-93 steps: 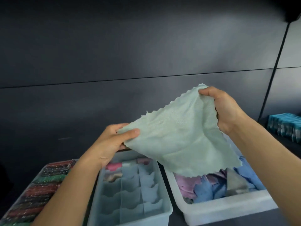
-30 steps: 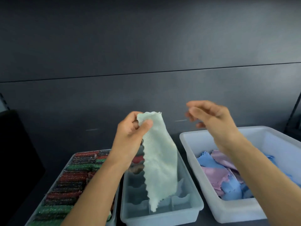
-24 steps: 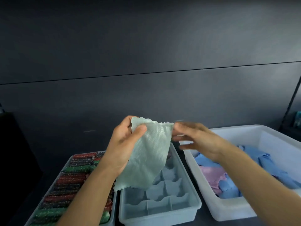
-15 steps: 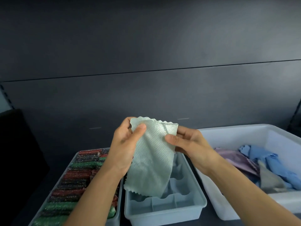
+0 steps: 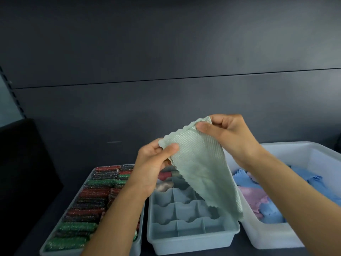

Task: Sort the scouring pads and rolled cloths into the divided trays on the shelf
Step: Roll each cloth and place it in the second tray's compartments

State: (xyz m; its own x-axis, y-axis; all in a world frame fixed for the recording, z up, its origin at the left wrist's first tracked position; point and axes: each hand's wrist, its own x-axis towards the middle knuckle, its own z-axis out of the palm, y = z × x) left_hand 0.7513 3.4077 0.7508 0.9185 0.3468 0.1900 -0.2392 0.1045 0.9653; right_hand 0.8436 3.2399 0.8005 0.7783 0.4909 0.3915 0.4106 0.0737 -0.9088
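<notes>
Pinched at its top corners by left hand (image 5: 153, 167) and right hand (image 5: 228, 137) — cloth (image 5: 201, 172) hanging lengthwise over tray (image 5: 193, 241), left nearer.

Three containers stand side by side on the shelf (image 5: 46, 209), before the back panel (image 5: 166, 52). The left tray (image 5: 63, 253) holds scouring pads (image 5: 88, 200) packed in rows. Just right of it sits the divided tray (image 5: 188, 241), with rolled cloths (image 5: 164, 184) in its far compartments. Rightmost stands the bin (image 5: 273, 235), with loose cloths (image 5: 258, 198) piled inside. Above the divided tray hangs a cloth (image 5: 199, 163), pinched at its lower left corner by the left hand (image 5: 153, 167) and at its upper right corner by the right hand (image 5: 227, 135).
</notes>
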